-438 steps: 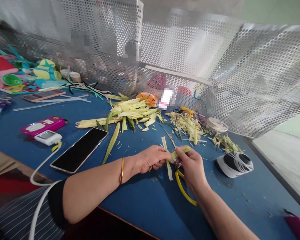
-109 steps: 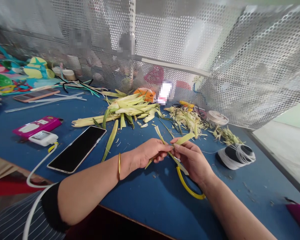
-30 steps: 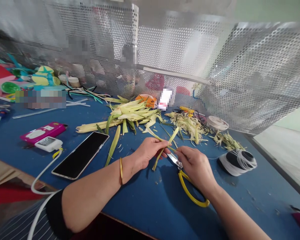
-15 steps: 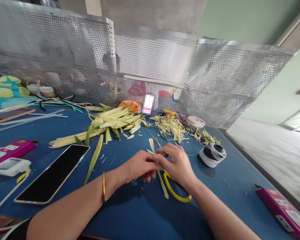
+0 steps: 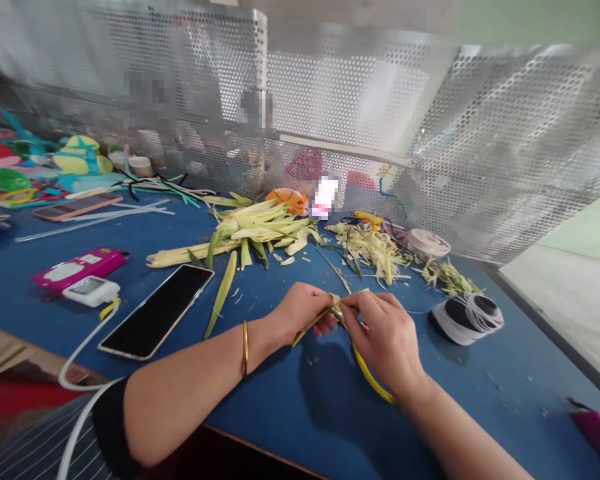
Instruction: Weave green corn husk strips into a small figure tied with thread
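My left hand [image 5: 307,308] is closed on a narrow strip of corn husk [image 5: 304,332], whose greenish end sticks out below the fingers. Meeting it at the fingertips, my right hand [image 5: 384,330] pinches the same small bundle of husk. The exact fold between the fingers is too small to make out. Under my right hand shows the yellow handle of a pair of scissors [image 5: 373,381]; its blades are mostly hidden. A cone of white thread [image 5: 465,319] stands to the right, with a thin thread running from it toward my hands.
A pile of corn husks [image 5: 260,227] and shredded husk [image 5: 375,253] lie beyond my hands. On the left are a black-screened phone [image 5: 157,310] and a magenta device [image 5: 80,268] with a white cable. A perforated metal screen [image 5: 340,93] closes off the back, people behind it.
My view has swung left, shifting the table's things rightward. The husk strip that stuck out long above and below my fingers is now mostly gathered between my fingertips.
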A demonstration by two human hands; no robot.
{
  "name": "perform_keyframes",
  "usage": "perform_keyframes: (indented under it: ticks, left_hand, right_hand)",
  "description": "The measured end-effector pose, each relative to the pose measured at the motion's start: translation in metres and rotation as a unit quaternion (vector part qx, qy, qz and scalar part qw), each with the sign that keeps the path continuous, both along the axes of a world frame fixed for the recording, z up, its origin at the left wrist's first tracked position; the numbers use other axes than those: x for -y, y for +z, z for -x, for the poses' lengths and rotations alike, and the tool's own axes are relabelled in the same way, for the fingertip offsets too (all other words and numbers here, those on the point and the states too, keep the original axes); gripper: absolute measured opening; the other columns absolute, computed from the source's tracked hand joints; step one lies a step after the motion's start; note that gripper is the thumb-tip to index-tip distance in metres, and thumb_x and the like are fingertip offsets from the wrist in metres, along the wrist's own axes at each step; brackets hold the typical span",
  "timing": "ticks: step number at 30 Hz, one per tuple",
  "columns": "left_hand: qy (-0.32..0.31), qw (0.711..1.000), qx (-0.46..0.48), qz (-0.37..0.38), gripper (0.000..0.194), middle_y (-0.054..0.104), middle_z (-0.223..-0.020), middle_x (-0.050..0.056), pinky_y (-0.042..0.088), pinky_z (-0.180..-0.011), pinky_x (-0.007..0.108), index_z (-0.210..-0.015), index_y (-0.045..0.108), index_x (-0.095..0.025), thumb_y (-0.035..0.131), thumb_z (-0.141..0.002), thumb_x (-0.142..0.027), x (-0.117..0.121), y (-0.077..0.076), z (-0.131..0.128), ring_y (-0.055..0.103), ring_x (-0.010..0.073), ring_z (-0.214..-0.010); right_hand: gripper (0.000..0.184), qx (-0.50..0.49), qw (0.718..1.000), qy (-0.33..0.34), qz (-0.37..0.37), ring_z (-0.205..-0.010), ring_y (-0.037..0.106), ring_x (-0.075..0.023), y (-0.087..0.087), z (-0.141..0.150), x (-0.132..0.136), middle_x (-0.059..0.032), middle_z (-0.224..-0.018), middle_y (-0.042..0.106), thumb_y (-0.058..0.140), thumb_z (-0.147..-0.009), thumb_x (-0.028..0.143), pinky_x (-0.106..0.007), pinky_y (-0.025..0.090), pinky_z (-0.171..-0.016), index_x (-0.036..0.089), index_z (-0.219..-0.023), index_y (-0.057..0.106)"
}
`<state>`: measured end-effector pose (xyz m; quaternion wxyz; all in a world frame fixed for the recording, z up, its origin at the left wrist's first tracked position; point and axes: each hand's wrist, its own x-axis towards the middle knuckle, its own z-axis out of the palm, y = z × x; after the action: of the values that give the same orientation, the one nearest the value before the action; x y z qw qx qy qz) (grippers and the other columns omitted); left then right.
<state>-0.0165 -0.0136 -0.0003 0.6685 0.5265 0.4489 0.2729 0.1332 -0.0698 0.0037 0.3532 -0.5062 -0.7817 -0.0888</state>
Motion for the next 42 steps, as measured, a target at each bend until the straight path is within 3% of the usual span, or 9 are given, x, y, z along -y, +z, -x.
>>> perform_keyframes:
  ticks: [5, 9, 16, 25, 30, 33, 36, 39, 42]
  left_hand:
    - [0.054, 0.993, 0.077, 0.07, 0.027, 0.062, -0.054, 0.002, 0.044, -0.05, 0.022, -0.059, 0.062, -0.013, 0.06, -0.083, -0.027, 0.002, 0.001, -0.003, 0.058, 0.0108, -0.048]
    - [0.078, 0.988, 0.111, 0.07, 0.025, 0.061, -0.055, 0.001, 0.043, -0.05, 0.022, -0.061, 0.063, -0.013, 0.065, -0.079, -0.029, 0.003, -0.001, -0.004, 0.056, 0.0094, -0.047]
    - [0.047, 0.984, 0.152, 0.079, 0.006, 0.061, -0.058, 0.001, 0.047, -0.054, 0.022, -0.064, 0.065, -0.012, 0.06, -0.066, -0.015, 0.002, 0.003, -0.001, 0.056, 0.0098, -0.052]
    - [0.021, 0.976, 0.19, 0.103, 0.012, 0.065, -0.066, 0.003, 0.051, -0.064, 0.024, -0.069, 0.066, -0.012, 0.069, -0.065, -0.023, -0.001, 0.006, 0.002, 0.06, 0.0107, -0.059]
    - [0.06, 0.976, 0.191, 0.09, 0.019, 0.065, -0.069, 0.003, 0.05, -0.067, 0.026, -0.074, 0.068, -0.011, 0.078, -0.062, -0.022, -0.003, 0.001, 0.002, 0.059, 0.0096, -0.059]
    - [0.093, 0.972, 0.199, 0.081, 0.012, 0.064, -0.067, 0.001, 0.048, -0.062, 0.022, -0.07, 0.067, -0.012, 0.075, -0.064, -0.018, -0.004, 0.0, 0.002, 0.057, 0.0083, -0.058]
    - [0.097, 0.974, 0.195, 0.061, 0.008, 0.063, -0.066, 0.001, 0.045, -0.057, 0.02, -0.07, 0.067, -0.012, 0.073, -0.066, -0.017, -0.005, -0.002, 0.002, 0.056, 0.0075, -0.057]
    - [0.097, 0.977, 0.182, 0.05, 0.011, 0.066, -0.069, 0.001, 0.045, -0.056, 0.02, -0.078, 0.07, -0.012, 0.071, -0.068, -0.014, -0.004, -0.002, 0.0, 0.057, 0.0081, -0.057]
    - [0.103, 0.984, 0.141, 0.042, 0.022, 0.069, -0.068, 0.002, 0.048, -0.056, 0.022, -0.091, 0.073, -0.013, 0.069, -0.069, -0.009, -0.003, 0.001, -0.001, 0.059, 0.0095, -0.055]
  right_hand:
    - [0.018, 0.138, 0.986, -0.026, -0.088, -0.064, 0.056, -0.0164, -0.001, 0.005, 0.007, -0.0024, -0.069, 0.066, 0.051, -0.094, 0.018, -0.034, 0.035, -0.076, 0.021, -0.079, 0.061]
    - [0.016, 0.189, 0.975, -0.026, -0.115, -0.067, 0.057, -0.0163, 0.001, 0.008, 0.009, -0.002, -0.071, 0.069, 0.053, -0.093, 0.015, -0.035, 0.033, -0.078, 0.022, -0.084, 0.064]
    - [0.015, 0.138, 0.982, -0.023, -0.126, -0.068, 0.057, -0.0157, -0.003, 0.007, 0.005, -0.0005, -0.071, 0.068, 0.056, -0.093, 0.017, -0.035, 0.035, -0.076, 0.021, -0.081, 0.063]
    - [0.014, 0.139, 0.982, -0.038, -0.121, -0.071, 0.057, -0.0172, -0.004, 0.006, 0.003, -0.0015, -0.074, 0.068, 0.057, -0.093, 0.02, -0.036, 0.036, -0.077, 0.02, -0.081, 0.064]
    - [0.011, 0.165, 0.978, -0.037, -0.119, -0.075, 0.057, -0.0185, -0.004, 0.006, 0.002, -0.0022, -0.081, 0.07, 0.057, -0.091, 0.017, -0.038, 0.037, -0.085, 0.021, -0.088, 0.067]
    - [0.02, 0.196, 0.972, -0.003, -0.131, -0.09, 0.059, -0.0208, -0.005, 0.006, 0.0, -0.0056, -0.098, 0.071, 0.054, -0.091, 0.013, -0.04, 0.037, -0.095, 0.02, -0.106, 0.067]
    - [0.021, 0.235, 0.961, 0.06, -0.133, -0.099, 0.06, -0.0218, -0.007, 0.008, -0.001, -0.0077, -0.101, 0.071, 0.05, -0.093, 0.01, -0.04, 0.036, -0.098, 0.017, -0.104, 0.067]
    - [0.02, 0.188, 0.972, 0.082, -0.118, -0.091, 0.062, -0.0199, -0.008, 0.008, -0.001, -0.0053, -0.093, 0.071, 0.05, -0.093, 0.01, -0.04, 0.037, -0.097, 0.019, -0.095, 0.067]
    - [0.013, 0.028, 0.996, 0.037, -0.075, -0.083, 0.062, -0.0179, -0.01, 0.005, -0.003, -0.003, -0.088, 0.07, 0.054, -0.093, 0.016, -0.037, 0.041, -0.089, 0.021, -0.088, 0.065]
